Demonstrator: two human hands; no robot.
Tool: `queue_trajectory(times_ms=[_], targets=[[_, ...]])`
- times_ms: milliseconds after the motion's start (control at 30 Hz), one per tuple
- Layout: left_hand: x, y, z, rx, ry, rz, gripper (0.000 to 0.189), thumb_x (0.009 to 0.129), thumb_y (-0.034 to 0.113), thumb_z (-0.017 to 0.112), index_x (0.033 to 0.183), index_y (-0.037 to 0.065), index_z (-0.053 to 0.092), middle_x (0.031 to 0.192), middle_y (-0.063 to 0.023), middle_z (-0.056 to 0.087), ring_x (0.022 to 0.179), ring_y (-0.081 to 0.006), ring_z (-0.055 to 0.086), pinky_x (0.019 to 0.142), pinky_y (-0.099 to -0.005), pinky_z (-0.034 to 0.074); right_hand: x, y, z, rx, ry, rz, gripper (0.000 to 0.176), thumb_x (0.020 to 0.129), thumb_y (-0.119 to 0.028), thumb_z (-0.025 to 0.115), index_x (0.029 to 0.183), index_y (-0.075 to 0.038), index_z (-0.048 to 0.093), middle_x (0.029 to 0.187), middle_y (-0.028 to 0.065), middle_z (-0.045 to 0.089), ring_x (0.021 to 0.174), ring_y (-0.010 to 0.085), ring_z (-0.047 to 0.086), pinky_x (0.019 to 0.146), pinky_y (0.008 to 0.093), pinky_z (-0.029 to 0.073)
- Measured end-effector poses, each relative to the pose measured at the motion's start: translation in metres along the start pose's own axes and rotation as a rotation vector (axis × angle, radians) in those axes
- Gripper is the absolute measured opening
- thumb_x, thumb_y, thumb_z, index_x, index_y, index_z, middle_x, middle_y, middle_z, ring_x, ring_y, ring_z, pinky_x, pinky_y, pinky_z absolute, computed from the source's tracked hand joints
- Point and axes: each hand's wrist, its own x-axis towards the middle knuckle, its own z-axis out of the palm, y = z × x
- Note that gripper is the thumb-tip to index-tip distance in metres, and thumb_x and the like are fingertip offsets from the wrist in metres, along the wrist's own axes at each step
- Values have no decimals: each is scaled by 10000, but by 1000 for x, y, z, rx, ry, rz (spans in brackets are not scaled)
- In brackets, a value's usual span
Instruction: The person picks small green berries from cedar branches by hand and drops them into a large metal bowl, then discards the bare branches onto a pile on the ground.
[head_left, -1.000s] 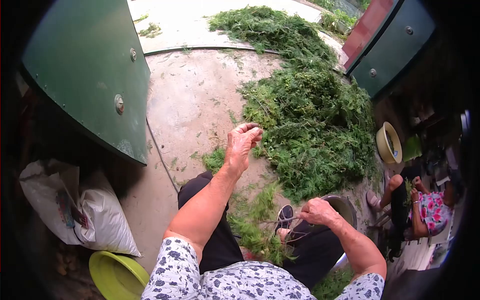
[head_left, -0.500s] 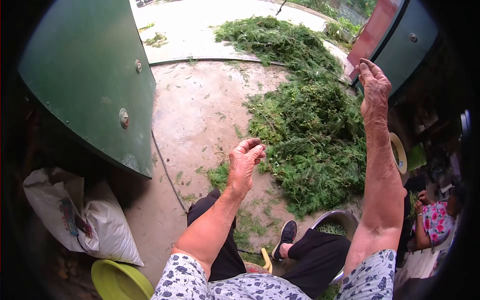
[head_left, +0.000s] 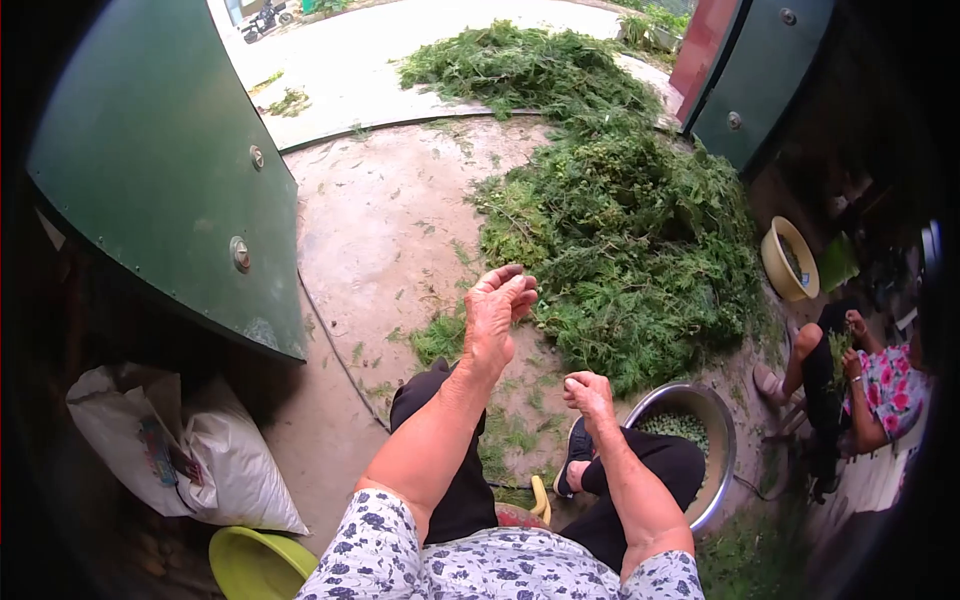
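Note:
My left hand is raised in front of me, fingers curled toward the thumb. Whatever it may hold is too small to make out. Lower and to its right, my right hand is closed with thumb and fingers together, just above my knee; its contents are hidden. Beyond both hands spreads a big heap of green conifer-like branches. A metal basin holding many small green pieces stands beside my right leg, close to the right hand. Neither hand touches the heap or the basin.
Green metal doors flank the doorway. White sacks and a yellow-green basin sit at left. On the right are a cream tub and a seated person in a flowered top holding a sprig. A dark cable crosses the floor.
My right hand has come down and inward from high at the right to near my knee. The left hand has stayed nearly in place. The view has shifted slightly, showing more of the right side.

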Motion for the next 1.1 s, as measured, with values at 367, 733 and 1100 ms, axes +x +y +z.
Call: queue_trajectory(times_ms=[367, 733, 1100], targets=[[5, 24, 44, -210, -31, 38, 134, 877, 102, 557, 994, 36, 566, 883, -64, 632, 741, -161, 596, 690, -310, 496, -24, 97, 32, -358, -165, 49, 218, 727, -191, 638, 888, -54, 690, 838, 161, 664, 837, 296, 637, 798, 371, 482], [54, -20, 38, -134, -56, -201, 201, 878, 113, 575, 1041, -4, 562, 893, -51, 611, 730, -135, 564, 682, -274, 479, 91, 129, -13, -482, 207, 44, 195, 757, -194, 641, 902, -69, 680, 883, 189, 650, 896, 345, 612, 815, 403, 470], [55, -14, 44, -111, -97, -236, 278, 901, 106, 542, 1145, -21, 503, 876, -51, 596, 726, -118, 553, 674, -244, 454, 202, 176, -50, -635, 296, 295, 446, 778, -226, 651, 1176, -45, 564, 1158, 206, 571, 1114, 331, 521, 950, 384, 411]])
